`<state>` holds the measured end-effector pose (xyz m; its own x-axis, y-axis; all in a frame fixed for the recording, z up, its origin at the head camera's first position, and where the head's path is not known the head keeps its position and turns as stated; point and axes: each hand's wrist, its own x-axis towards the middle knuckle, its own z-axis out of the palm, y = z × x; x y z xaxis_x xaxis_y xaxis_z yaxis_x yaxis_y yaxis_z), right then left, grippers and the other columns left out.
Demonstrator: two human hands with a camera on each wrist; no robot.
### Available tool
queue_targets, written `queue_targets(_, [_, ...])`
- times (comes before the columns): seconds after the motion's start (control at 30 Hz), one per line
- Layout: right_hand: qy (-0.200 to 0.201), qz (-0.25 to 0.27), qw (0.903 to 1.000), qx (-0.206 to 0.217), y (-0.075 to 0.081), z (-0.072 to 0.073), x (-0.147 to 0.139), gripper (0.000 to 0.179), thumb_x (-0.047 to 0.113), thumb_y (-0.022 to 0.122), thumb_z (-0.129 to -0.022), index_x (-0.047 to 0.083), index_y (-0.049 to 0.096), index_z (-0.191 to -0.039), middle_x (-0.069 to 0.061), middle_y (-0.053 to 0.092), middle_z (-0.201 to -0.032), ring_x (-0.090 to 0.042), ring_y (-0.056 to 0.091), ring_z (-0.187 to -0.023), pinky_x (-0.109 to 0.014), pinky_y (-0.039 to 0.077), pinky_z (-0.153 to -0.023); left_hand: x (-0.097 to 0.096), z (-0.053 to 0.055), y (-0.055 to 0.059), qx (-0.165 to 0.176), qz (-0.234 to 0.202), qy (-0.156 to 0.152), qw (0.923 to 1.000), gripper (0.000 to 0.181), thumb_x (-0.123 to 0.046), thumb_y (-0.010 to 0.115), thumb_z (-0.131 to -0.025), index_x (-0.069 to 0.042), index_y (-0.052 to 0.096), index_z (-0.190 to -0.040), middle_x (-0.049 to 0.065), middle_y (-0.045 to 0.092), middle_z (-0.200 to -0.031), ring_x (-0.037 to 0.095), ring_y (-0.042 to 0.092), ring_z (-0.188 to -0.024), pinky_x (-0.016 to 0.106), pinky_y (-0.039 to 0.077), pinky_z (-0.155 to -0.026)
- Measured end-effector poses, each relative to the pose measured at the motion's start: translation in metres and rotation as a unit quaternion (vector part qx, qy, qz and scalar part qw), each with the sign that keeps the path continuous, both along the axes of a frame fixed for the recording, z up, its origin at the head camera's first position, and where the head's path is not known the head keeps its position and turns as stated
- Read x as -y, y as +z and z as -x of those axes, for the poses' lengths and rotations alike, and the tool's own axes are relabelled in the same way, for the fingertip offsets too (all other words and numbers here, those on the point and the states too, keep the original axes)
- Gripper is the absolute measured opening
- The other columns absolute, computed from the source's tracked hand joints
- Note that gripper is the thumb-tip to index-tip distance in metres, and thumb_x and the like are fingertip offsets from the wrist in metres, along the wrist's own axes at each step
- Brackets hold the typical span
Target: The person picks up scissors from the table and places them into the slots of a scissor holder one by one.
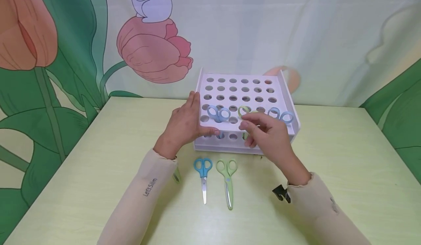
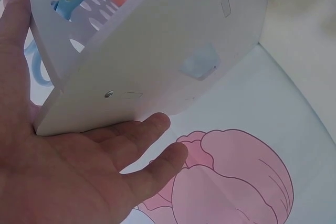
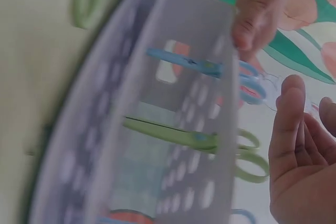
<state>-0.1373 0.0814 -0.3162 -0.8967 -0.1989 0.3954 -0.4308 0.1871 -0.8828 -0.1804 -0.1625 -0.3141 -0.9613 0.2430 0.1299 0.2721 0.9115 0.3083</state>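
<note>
A white two-tier rack point(image 1: 238, 149) with rows of round holes stands at the back of the table. My left hand point(image 1: 184, 120) rests on its left side panel, fingers straight, thumb along the upper board's front edge. Green scissors point(image 3: 173, 134) stand point down through the rack, handles above the upper board. My right hand point(image 1: 268, 133) hovers by those handles, fingers loosely bent, holding nothing; in the right wrist view a gap separates them. Light-blue scissors point(image 1: 218, 115) stand in a hole to the left, and another light-blue pair point(image 1: 287, 117) to the right.
Before the rack lie blue-handled scissors point(image 1: 203, 170) and green scissors point(image 1: 228, 181). Another green piece point(image 1: 177, 175) is partly hidden by the left sleeve. A black buckle point(image 1: 281, 193) hangs at the right cuff. Behind the table point(image 1: 345, 153) is a printed flower curtain point(image 1: 246, 29).
</note>
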Motion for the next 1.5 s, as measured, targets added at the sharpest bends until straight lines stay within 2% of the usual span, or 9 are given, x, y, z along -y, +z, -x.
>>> queue_targets(0.17, [0.023, -0.017, 0.9980, 0.056, -0.017, -0.005, -0.010, 0.016, 0.007, 0.071, -0.095, -0.006, 0.072, -0.105, -0.011, 0.072, -0.083, -0.024, 0.063, -0.053, -0.032, 0.056, -0.054, 0.000, 0.000, 0.000, 0.005, -0.001, 0.002, 1.0000, 0.134, -0.067, 0.082, -0.070, 0.006, 0.011, -0.158, 0.026, 0.015, -0.164, 0.040, 0.043, -0.136, 0.057, 0.040, -0.104])
queue_targets(0.37, [0.048, -0.010, 0.9916, 0.120, -0.040, -0.002, -0.012, 0.018, 0.006, 0.068, -0.097, -0.010, 0.070, -0.105, -0.021, 0.071, -0.085, -0.024, 0.065, -0.052, -0.036, 0.057, -0.051, 0.000, 0.001, 0.000, 0.010, -0.001, 0.006, 0.9999, 0.135, -0.067, 0.082, -0.070, 0.006, 0.011, -0.159, 0.026, 0.014, -0.164, 0.040, 0.042, -0.138, 0.057, 0.039, -0.105])
queue_targets(0.63, [0.085, -0.036, 0.9707, 0.222, -0.060, -0.003, -0.005, 0.025, 0.009, 0.067, -0.098, -0.012, 0.067, -0.113, -0.024, 0.070, -0.088, -0.023, 0.066, -0.054, -0.035, 0.057, -0.053, -0.002, 0.001, 0.000, 0.005, -0.005, 0.003, 1.0000, 0.134, -0.067, 0.082, -0.070, 0.006, 0.011, -0.158, 0.026, 0.015, -0.164, 0.041, 0.046, -0.134, 0.057, 0.040, -0.104])
queue_targets(0.73, [0.098, -0.093, 0.9666, 0.218, -0.067, -0.002, -0.005, 0.028, 0.008, 0.069, -0.097, -0.007, 0.067, -0.120, -0.021, 0.068, -0.084, -0.024, 0.064, -0.053, -0.037, 0.056, -0.051, -0.003, 0.001, 0.000, 0.007, -0.004, 0.006, 1.0000, 0.135, -0.067, 0.082, -0.070, 0.005, 0.011, -0.159, 0.026, 0.015, -0.164, 0.041, 0.048, -0.131, 0.057, 0.040, -0.104])
queue_targets(0.87, [0.135, -0.197, 0.9521, 0.191, -0.077, 0.002, -0.008, 0.041, 0.008, 0.072, -0.094, -0.001, 0.062, -0.133, -0.012, 0.064, -0.077, -0.023, 0.061, -0.048, -0.038, 0.053, -0.047, -0.003, 0.002, 0.000, 0.011, -0.001, 0.008, 0.9999, 0.134, -0.067, 0.082, -0.070, 0.005, 0.011, -0.159, 0.025, 0.015, -0.164, 0.040, 0.046, -0.134, 0.057, 0.040, -0.104])
queue_targets(1.0, [0.174, -0.247, 0.9381, 0.169, -0.083, 0.003, -0.011, 0.047, 0.006, 0.074, -0.092, 0.000, 0.059, -0.136, -0.006, 0.060, -0.070, -0.019, 0.056, -0.042, -0.035, 0.048, -0.042, -0.001, 0.001, 0.000, 0.010, -0.005, 0.007, 0.9999, 0.134, -0.067, 0.082, -0.071, 0.005, 0.011, -0.159, 0.025, 0.015, -0.164, 0.041, 0.046, -0.133, 0.057, 0.040, -0.104])
queue_targets(1.17, [0.185, -0.263, 0.9299, 0.178, -0.086, 0.004, -0.014, 0.051, 0.009, 0.076, -0.090, 0.003, 0.058, -0.138, -0.004, 0.053, -0.061, -0.015, 0.050, -0.035, -0.031, 0.041, -0.037, -0.001, 0.002, 0.001, 0.014, -0.004, 0.007, 0.9999, 0.134, -0.067, 0.082, -0.071, 0.005, 0.011, -0.159, 0.026, 0.014, -0.164, 0.041, 0.045, -0.135, 0.057, 0.039, -0.105])
queue_targets(1.37, [0.191, -0.241, 0.9220, 0.235, -0.089, 0.005, -0.016, 0.057, 0.011, 0.076, -0.092, 0.011, 0.054, -0.145, -0.009, 0.054, -0.057, -0.022, 0.056, -0.035, -0.036, 0.046, -0.035, -0.001, 0.002, 0.001, 0.013, -0.006, 0.005, 0.9999, 0.133, -0.067, 0.081, -0.071, 0.006, 0.011, -0.158, 0.026, 0.015, -0.164, 0.042, 0.048, -0.131, 0.057, 0.040, -0.104])
queue_targets(1.5, [0.198, -0.246, 0.9181, 0.240, -0.090, 0.006, -0.016, 0.057, 0.010, 0.074, -0.092, 0.013, 0.054, -0.145, -0.009, 0.054, -0.055, -0.023, 0.056, -0.034, -0.036, 0.046, -0.035, -0.001, 0.001, 0.001, 0.016, -0.008, 0.005, 0.9998, 0.134, -0.067, 0.081, -0.071, 0.005, 0.011, -0.159, 0.026, 0.014, -0.164, 0.043, 0.049, -0.129, 0.057, 0.039, -0.105])
